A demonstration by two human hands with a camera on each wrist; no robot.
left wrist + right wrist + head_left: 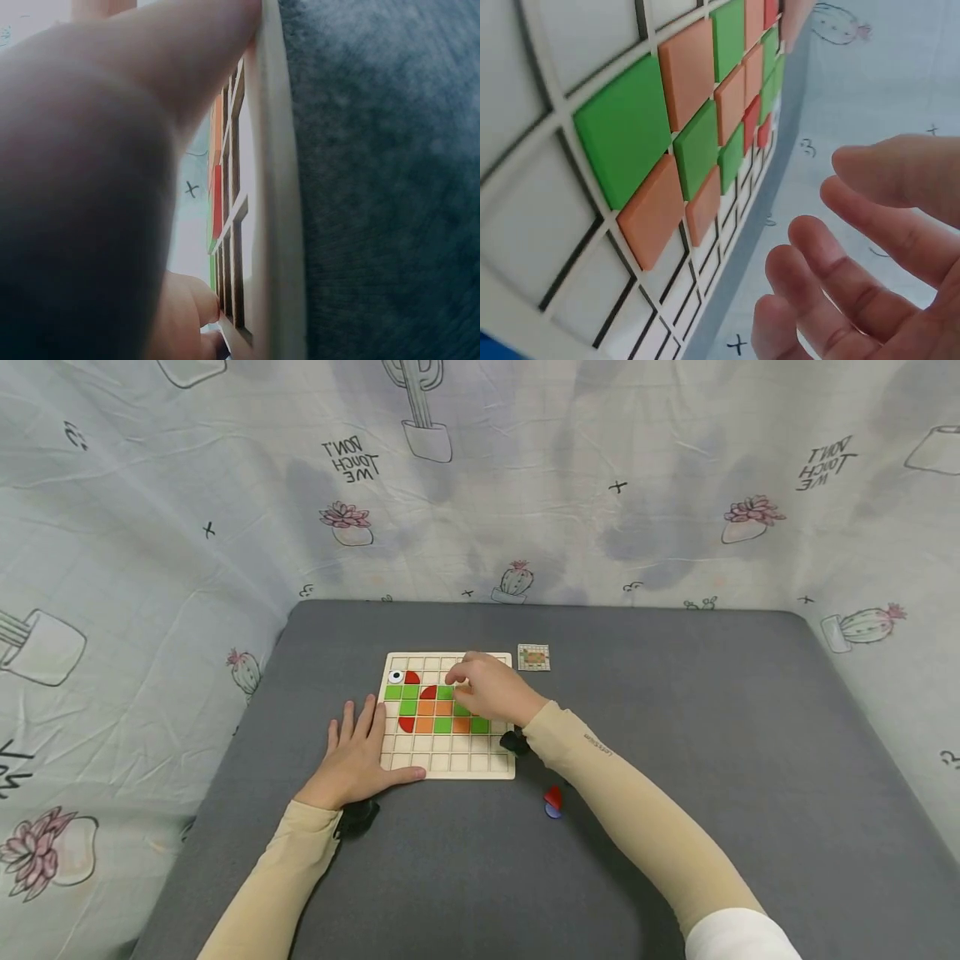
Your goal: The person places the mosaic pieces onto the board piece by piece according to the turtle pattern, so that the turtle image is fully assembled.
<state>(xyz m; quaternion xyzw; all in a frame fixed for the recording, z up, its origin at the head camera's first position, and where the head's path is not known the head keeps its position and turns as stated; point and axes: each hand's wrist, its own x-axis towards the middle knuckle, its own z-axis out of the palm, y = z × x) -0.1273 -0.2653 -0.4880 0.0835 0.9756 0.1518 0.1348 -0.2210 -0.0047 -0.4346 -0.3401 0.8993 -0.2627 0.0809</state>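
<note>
A pale grid board (447, 766) lies on the grey table, with green squares (393, 692), orange squares (424, 725), red rounded pieces (406, 724) and a white eye piece (396, 677) set in its cells. My left hand (351, 764) rests along the board's left edge, fingers spread and thumb on the near left corner. Over the board's upper right part is my right hand (489, 689). In the right wrist view its fingers (862, 292) are loosely bent, the thumb apart from them, with nothing held. Beneath this hand, some cells are hidden in the head view.
A small picture card (533, 657) lies beyond the board's upper right corner. Nearer, by the right forearm, a red piece (553, 796) lies against a blue piece (552, 811). A patterned curtain (570, 485) hangs behind the table.
</note>
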